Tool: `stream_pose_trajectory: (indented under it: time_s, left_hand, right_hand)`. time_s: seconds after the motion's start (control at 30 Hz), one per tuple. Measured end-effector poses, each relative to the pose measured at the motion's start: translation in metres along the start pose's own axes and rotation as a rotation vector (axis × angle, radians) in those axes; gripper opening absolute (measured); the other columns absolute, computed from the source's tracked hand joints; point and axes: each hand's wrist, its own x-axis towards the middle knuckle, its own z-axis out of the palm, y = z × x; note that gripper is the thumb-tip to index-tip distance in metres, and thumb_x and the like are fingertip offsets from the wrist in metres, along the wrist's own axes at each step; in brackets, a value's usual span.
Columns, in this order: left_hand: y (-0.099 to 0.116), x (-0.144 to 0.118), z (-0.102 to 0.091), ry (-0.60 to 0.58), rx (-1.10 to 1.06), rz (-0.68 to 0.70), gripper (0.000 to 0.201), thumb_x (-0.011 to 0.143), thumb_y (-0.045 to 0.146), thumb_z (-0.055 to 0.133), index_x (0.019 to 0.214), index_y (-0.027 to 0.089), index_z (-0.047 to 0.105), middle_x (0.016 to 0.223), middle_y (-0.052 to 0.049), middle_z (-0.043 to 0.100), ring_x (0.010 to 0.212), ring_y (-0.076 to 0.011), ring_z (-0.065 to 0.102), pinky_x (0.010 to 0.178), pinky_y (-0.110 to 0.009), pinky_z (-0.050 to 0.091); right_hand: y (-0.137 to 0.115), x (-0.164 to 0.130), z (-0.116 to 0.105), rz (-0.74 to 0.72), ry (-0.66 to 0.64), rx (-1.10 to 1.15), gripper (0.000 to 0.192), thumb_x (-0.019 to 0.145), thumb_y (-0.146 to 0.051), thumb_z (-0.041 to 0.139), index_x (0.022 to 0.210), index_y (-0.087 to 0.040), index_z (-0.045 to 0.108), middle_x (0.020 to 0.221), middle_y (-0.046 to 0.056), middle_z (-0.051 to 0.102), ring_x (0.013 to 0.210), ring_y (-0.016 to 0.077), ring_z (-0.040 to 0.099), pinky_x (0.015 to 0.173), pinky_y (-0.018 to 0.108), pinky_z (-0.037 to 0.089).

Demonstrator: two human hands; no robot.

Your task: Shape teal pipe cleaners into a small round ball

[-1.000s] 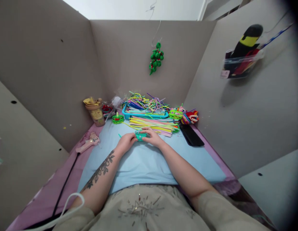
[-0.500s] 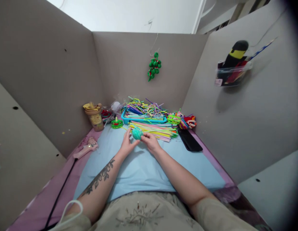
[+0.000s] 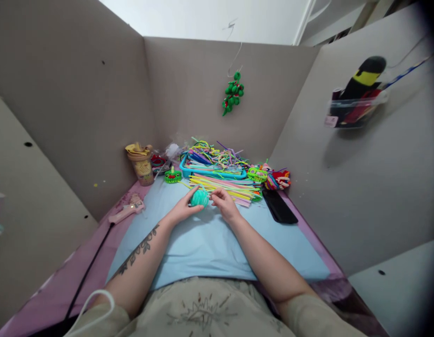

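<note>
In the head view, the turquoise ball (image 3: 199, 199) sits in the left hand (image 3: 184, 208), cradled between a thumb along its near lower side and fingers curving over its far left side, so that hand is clamped on the ball and its right face is left exposed. The right hand (image 3: 224, 204) is just to the right of that bare face, fingertips drawn together in a pinch and pointing back at the ball; a narrow gap seems to part them from it, and whether a thin strand lies in the pinch is too small to tell. The relation that matters, I judge, is this sideways 1: ball to the left of the right fingertips, at about their level, with the left hand the nearer of the 2 because it already bears the ball. The ball is roundish, with ridges around it, and shows no clear long axis. It appears raised over the far part of the light blue cloth (image 3: 203, 248), in front of the loose coloured sticks (image 3: 234, 187), which lie mostly crosswise before the blue tray (image 3: 217, 173). The black flat object (image 3: 280, 207) lies well apart, farther right.
</note>
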Motion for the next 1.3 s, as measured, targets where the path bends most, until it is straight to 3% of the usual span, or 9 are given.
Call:
stream_pose_trajectory:
  time_s: [0.13,0.27,0.4,0.67,0.87,1.07,1.3]
  left_hand:
    - [-0.003,0.0,-0.001,-0.04,-0.013,0.004,0.075,0.074,0.04,0.063,0.14,0.021,0.031,0.143,-0.007,0.037,0.129,-0.0252,0.037,0.105,-0.037,0.034]
    - [-0.006,0.0,-0.002,-0.066,0.036,-0.007,0.075,0.075,0.042,0.061,0.14,0.022,0.03,0.142,-0.008,0.038,0.127,-0.0249,0.039,0.102,-0.036,0.037]
    - [-0.008,0.0,-0.002,-0.075,0.08,0.025,0.069,0.079,0.044,0.056,0.14,0.022,0.031,0.14,-0.008,0.039,0.124,-0.0243,0.041,0.096,-0.033,0.041]
    - [0.0,-0.004,0.002,-0.056,0.228,0.103,0.061,0.078,0.044,0.057,0.133,0.022,0.042,0.135,-0.01,0.043,0.118,-0.0248,0.045,0.078,-0.026,0.048]
    - [0.002,-0.004,0.01,-0.052,0.299,0.173,0.058,0.078,0.042,0.059,0.13,0.022,0.044,0.132,-0.009,0.045,0.119,-0.0235,0.044,0.08,-0.026,0.048]
    - [-0.004,-0.001,0.02,0.04,0.343,0.174,0.068,0.072,0.044,0.064,0.13,0.016,0.04,0.129,-0.012,0.047,0.118,-0.0258,0.045,0.1,-0.037,0.037]
    - [0.0,-0.003,0.015,0.04,0.31,0.13,0.055,0.076,0.036,0.059,0.125,0.018,0.042,0.124,-0.011,0.05,0.112,-0.0234,0.05,0.096,-0.037,0.041]
  right_hand:
    - [-0.001,-0.001,-0.003,-0.028,-0.085,-0.042,0.037,0.063,-0.039,0.071,0.091,-0.023,0.053,0.085,0.001,0.059,0.072,0.0138,0.057,0.056,0.023,0.046]
    - [0.0,-0.002,-0.002,-0.014,-0.166,-0.049,0.041,0.066,-0.041,0.069,0.102,-0.024,0.056,0.076,0.0,0.059,0.069,0.0138,0.058,0.058,0.025,0.047]
    - [0.001,-0.003,0.0,0.01,-0.151,-0.047,0.036,0.064,-0.039,0.071,0.094,-0.021,0.06,0.069,-0.001,0.058,0.065,0.0134,0.057,0.057,0.025,0.047]
    - [0.0,-0.005,0.005,0.051,-0.058,-0.068,0.026,0.06,-0.027,0.066,0.082,-0.02,0.053,0.061,-0.006,0.049,0.052,0.0085,0.048,0.046,0.02,0.042]
    - [0.004,-0.004,0.007,0.068,0.003,-0.109,0.022,0.058,-0.023,0.061,0.076,-0.021,0.048,0.059,-0.007,0.047,0.051,0.0081,0.044,0.043,0.018,0.036]
    - [0.003,-0.006,0.007,-0.006,-0.03,-0.125,0.021,0.059,-0.021,0.06,0.078,-0.019,0.051,0.059,-0.007,0.045,0.05,0.0069,0.042,0.045,0.018,0.035]
    - [0.0,-0.006,0.007,-0.023,-0.08,-0.123,0.024,0.064,-0.024,0.06,0.086,-0.02,0.052,0.066,-0.005,0.052,0.06,0.0094,0.05,0.05,0.019,0.037]
